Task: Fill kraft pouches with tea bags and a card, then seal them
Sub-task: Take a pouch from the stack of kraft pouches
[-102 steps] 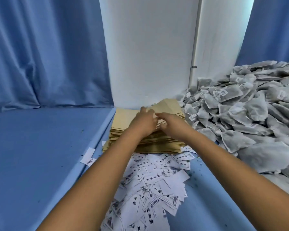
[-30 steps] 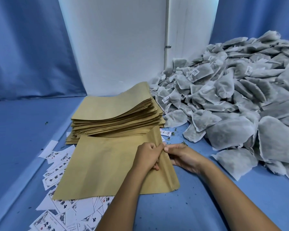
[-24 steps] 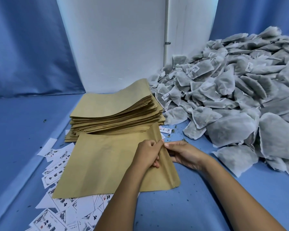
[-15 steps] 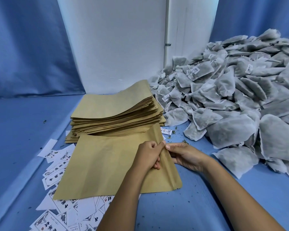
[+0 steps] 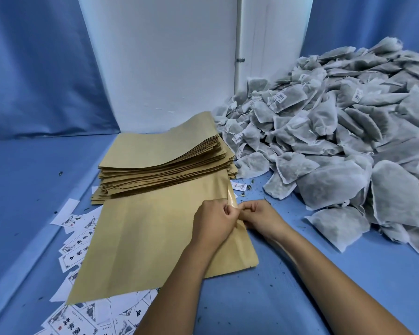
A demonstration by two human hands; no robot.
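Nearest to me, at the lower left, white printed cards (image 5: 76, 243) lie scattered on the blue table (image 5: 288, 286), and some of them are under the kraft pouch (image 5: 140, 238) that I am working on. This pouch lies flat on the table in front of me, on top of the cards, with its open mouth edge on the right side.

Both my forearms reach forward to that edge. My left hand (image 5: 214, 222) is on top of the pouch near the mouth, and its fingers are curled and pinch the upper layer of the paper. My right hand (image 5: 260, 215) is just beside it, on the table side of the edge, and its thumb and fingers also pinch the mouth. Between the two hands the upper layer is lifted a little, so a shiny inner strip shows above my fingers.

Behind the pouch stands a thick stack of kraft pouches (image 5: 165, 155), and its front edge touches the far edge of my pouch. One small card (image 5: 238, 186) lies just to the right of the stack, with some loose tea crumbs beside it.

On the right, a big heap of grey tea bags (image 5: 336, 141) covers the table up to the back. Farther back there is a white wall (image 5: 167, 56) with blue curtains (image 5: 34, 68) on both sides.
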